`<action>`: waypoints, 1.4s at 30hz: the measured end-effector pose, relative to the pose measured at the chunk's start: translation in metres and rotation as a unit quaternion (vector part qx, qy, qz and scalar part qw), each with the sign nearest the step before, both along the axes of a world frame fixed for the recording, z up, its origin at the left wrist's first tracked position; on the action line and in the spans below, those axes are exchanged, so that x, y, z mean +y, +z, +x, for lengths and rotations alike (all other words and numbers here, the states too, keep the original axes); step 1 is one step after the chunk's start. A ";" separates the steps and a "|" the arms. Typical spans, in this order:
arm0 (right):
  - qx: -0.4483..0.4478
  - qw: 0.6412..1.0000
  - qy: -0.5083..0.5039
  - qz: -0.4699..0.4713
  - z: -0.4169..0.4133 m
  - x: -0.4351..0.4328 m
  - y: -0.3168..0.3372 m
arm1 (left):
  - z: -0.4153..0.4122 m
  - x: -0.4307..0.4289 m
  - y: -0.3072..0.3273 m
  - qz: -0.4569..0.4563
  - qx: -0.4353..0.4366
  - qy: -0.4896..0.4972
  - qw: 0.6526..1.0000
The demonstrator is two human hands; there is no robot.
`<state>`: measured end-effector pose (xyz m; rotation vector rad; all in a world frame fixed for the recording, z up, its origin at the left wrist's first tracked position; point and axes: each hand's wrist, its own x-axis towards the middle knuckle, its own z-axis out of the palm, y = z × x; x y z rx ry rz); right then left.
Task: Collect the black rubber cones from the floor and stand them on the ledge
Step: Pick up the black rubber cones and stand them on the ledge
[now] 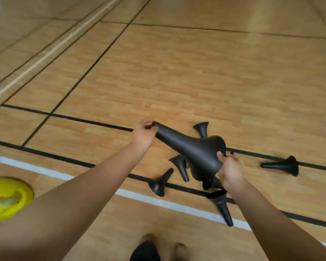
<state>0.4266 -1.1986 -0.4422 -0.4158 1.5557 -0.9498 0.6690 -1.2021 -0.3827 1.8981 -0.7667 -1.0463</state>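
**One cone in hand, the rest lying down**

From my end, the wood floor (196, 72) fills the view, crossed by black and white lines. Above it I hold a cone (192, 149) sideways in the air, tip toward 10 o'clock and flared base toward 4. A yellow disc (6, 198) sits at 8 o'clock by the frame edge.

My right hand (230, 170) grips the base rim, thumb on top and fingers curled under. My left hand (144, 135) pinches the narrow tip. I judge that holding both ends steadies the rubber so I can turn it upright.

The loose cones (179, 166) lie tipped over beneath and around the held one, from 12 round to 6 o'clock. A far cone (282, 165) lies apart at 3 o'clock on a black line.

No ledge is in view.
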 end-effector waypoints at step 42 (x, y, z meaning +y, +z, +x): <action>0.093 0.515 -0.849 -0.067 0.052 0.708 0.126 | -0.242 0.472 0.105 0.093 0.244 -0.837 0.480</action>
